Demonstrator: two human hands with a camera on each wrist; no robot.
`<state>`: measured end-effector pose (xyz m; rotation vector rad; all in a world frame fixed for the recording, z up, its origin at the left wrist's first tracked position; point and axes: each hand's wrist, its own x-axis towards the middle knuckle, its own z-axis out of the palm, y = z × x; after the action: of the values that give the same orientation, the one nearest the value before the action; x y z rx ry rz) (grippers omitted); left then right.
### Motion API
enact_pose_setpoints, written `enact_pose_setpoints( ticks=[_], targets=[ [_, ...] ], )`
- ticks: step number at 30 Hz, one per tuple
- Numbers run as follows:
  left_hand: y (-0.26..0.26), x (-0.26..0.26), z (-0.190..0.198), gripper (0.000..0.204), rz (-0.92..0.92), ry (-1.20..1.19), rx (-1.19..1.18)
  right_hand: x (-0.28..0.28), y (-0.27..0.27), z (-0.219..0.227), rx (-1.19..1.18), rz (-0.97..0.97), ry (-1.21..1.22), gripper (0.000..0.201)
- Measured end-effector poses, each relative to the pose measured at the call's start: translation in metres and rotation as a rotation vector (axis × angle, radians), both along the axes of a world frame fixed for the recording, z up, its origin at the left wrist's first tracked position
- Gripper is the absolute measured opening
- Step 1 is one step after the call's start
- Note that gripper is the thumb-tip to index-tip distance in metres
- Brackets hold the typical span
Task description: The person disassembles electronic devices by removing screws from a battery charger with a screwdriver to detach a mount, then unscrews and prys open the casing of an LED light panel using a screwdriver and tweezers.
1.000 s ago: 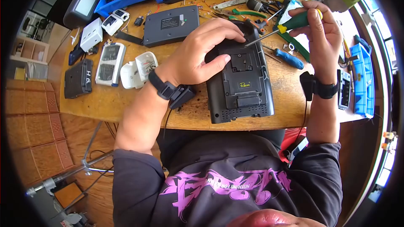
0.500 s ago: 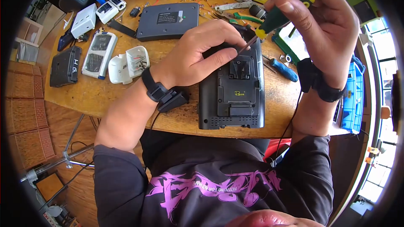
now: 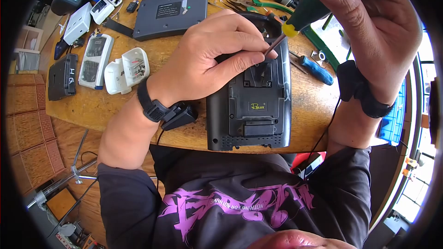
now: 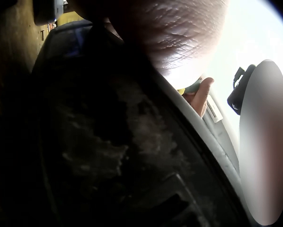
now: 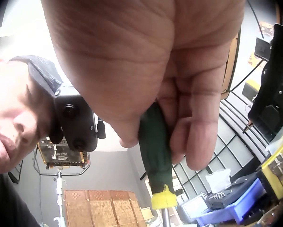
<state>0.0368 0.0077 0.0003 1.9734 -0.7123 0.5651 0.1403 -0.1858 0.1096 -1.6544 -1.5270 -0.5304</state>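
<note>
My right hand (image 3: 376,37) grips the green handle of a screwdriver (image 3: 309,11), which has a yellow collar. In the right wrist view the fingers close around that same handle, its shaft pointing down. The thumb and forefinger of my left hand (image 3: 207,57) pinch the shaft near its lower end, over the top of a black device (image 3: 219,122). Its back carries a battery plate (image 3: 256,97) marked Rolux. The screwdriver's tip is hidden behind the left fingers. In the left wrist view the device's dark, scuffed side (image 4: 108,142) fills much of the picture.
A flat grey box (image 3: 170,16) lies behind the left hand. Left of it are an open white case (image 3: 122,74), a bit set (image 3: 94,60) and a black battery (image 3: 62,78). A blue-handled screwdriver (image 3: 316,69) and green-handled pliers (image 3: 267,3) lie to the right and behind.
The right hand has come nearer the camera, raising the screwdriver more upright. The left thumb and forefinger, earlier spread apart on the device, have closed on the shaft.
</note>
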Motion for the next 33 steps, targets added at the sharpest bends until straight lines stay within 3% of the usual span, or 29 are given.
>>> enact_pose_setpoints(
  ticks=[1,3,4,6,7,9,10,12,16,18,21,25,27,30,33],
  targets=[
    [0.001,0.0,0.0,0.006,-0.001,-0.018,0.03,0.003,0.0,-0.004,0.002,-0.003,0.002,0.04],
    [0.001,0.0,-0.001,0.006,-0.008,-0.017,0.032,0.011,0.003,-0.009,0.111,0.259,0.476,0.04],
    [0.001,0.0,-0.001,0.007,-0.01,-0.018,0.031,0.007,0.003,-0.008,0.118,0.254,0.475,0.04],
    [0.0,0.0,0.001,0.007,-0.01,-0.019,0.047,-0.004,0.004,-0.004,0.107,0.103,0.134,0.041],
    [0.001,0.0,0.002,0.007,-0.003,-0.02,0.058,-0.004,0.003,-0.003,0.113,0.1,0.13,0.041],
    [0.0,-0.001,0.002,0.007,-0.005,-0.012,0.049,-0.002,0.001,0.001,0.05,0.096,0.42,0.043],
    [0.0,-0.001,0.002,0.007,-0.004,-0.002,0.036,-0.006,0.001,0.004,0.053,0.097,0.417,0.043],
    [-0.001,-0.002,0.004,0.007,-0.001,-0.005,0.041,-0.018,0.001,0.009,0.03,-0.003,0.154,0.044],
    [0.0,-0.001,0.002,0.006,-0.008,-0.031,0.027,-0.012,0.001,0.005,0.069,0.067,0.145,0.047],
    [0.0,-0.001,0.003,0.006,-0.008,-0.034,0.035,-0.012,0.002,0.005,0.046,-0.02,-0.011,0.05],
    [0.0,-0.001,0.002,0.006,-0.014,-0.028,0.037,-0.009,0.003,0.003,0.095,0.081,0.126,0.05],
    [0.001,0.0,0.002,0.007,-0.026,-0.028,0.033,-0.01,0.003,0.004,0.093,0.054,0.033,0.049],
    [0.001,0.0,0.002,0.008,-0.024,-0.03,0.029,-0.016,0.002,0.007,0.078,0.053,0.132,0.048],
    [-0.001,0.0,0.0,0.009,-0.021,-0.032,0.007,-0.004,0.003,0.008,0.053,0.105,-0.044,0.05],
    [-0.002,-0.001,0.0,0.01,-0.007,-0.037,0.0,-0.021,0.001,0.023,-0.011,0.184,-0.004,0.048]
  ],
)
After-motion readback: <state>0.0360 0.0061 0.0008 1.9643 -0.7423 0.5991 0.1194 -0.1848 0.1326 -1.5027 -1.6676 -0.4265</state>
